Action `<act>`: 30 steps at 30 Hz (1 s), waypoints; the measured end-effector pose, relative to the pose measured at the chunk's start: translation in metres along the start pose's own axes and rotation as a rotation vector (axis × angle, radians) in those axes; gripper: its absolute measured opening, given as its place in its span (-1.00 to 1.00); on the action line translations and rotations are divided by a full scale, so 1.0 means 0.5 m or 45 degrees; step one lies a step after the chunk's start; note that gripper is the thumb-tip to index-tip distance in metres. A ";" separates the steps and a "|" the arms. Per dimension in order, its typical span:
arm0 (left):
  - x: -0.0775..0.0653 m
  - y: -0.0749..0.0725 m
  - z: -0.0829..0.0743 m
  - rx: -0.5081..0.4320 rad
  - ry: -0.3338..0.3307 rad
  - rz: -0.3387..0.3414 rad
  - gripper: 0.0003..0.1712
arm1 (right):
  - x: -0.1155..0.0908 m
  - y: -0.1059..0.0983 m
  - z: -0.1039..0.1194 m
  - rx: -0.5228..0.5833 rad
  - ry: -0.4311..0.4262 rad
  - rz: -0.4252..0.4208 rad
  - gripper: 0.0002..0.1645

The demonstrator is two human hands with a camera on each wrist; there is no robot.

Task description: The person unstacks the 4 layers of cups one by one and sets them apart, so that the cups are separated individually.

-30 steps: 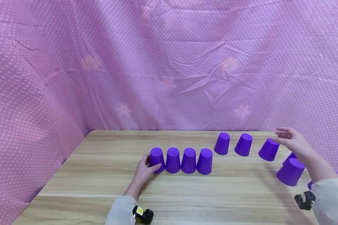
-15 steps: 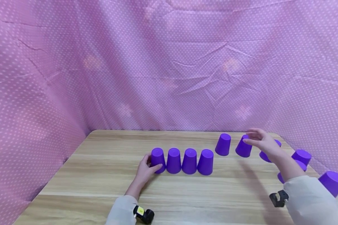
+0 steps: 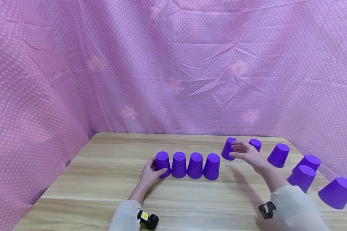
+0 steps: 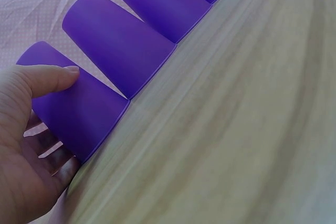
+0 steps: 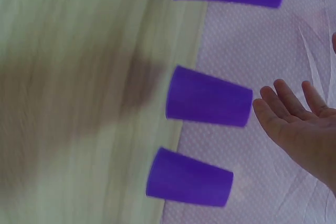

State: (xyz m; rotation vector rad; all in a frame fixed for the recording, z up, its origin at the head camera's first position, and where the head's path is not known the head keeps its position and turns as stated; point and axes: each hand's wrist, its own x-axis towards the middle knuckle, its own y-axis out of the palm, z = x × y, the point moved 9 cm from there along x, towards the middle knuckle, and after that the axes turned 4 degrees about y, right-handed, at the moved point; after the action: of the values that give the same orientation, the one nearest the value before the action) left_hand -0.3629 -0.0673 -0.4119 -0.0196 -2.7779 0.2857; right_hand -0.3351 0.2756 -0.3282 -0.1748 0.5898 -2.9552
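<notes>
I've got the left hand point(image 3: 148, 175) low on the desk point(image 3: 104, 186), forearm slanting up from the near side, and its fingers are grasping the leftmost cup point(image 3: 163, 163): thumb laid across the near face, the others tucked round the outer side. Over to the right now! The right hand point(image 3: 250, 156) hangs above the wood, forearm slanting inward, fingers released, slightly bent and spread, with a long shadow below. On my head view its fingertips overlap the far cup point(image 3: 226, 150); whether they touch it, I can't tell. Pale sleeves point(image 3: 295, 207) reach close to both wrists. And the cups: plain purple, smooth, tapered, every one upside down, wide rim on the desk, narrow closed end up. The gripped one begins a tight, straight row with the second cup point(image 3: 178, 165), third cup point(image 3: 195, 166) and fourth cup point(image 3: 211, 167). The far cup stands behind and right of that row, and five loose cups point(image 3: 278, 155) spread down the right side, one partly hidden by the raised hand, another partly behind its neighbour.
</notes>
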 end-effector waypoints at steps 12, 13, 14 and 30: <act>0.001 0.001 0.001 0.010 0.000 -0.004 -0.32 | 0.015 0.086 -0.034 -0.024 0.024 0.093 -0.26; 0.001 0.001 0.001 0.008 0.002 -0.003 -0.32 | 0.016 0.091 -0.037 -0.026 0.033 0.092 -0.25; 0.001 0.001 0.002 0.008 0.002 -0.003 -0.32 | 0.017 0.097 -0.038 -0.029 0.035 0.099 -0.24; -0.005 0.002 -0.024 -0.038 0.010 0.002 -0.33 | 0.021 0.142 -0.040 -0.016 0.041 0.056 -0.37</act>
State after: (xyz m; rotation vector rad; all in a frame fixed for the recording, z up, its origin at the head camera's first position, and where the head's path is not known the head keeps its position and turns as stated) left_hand -0.3562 -0.0641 -0.4018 -0.0306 -2.7742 0.2439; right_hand -0.3411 0.2166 -0.3731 -0.1144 0.6086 -2.9175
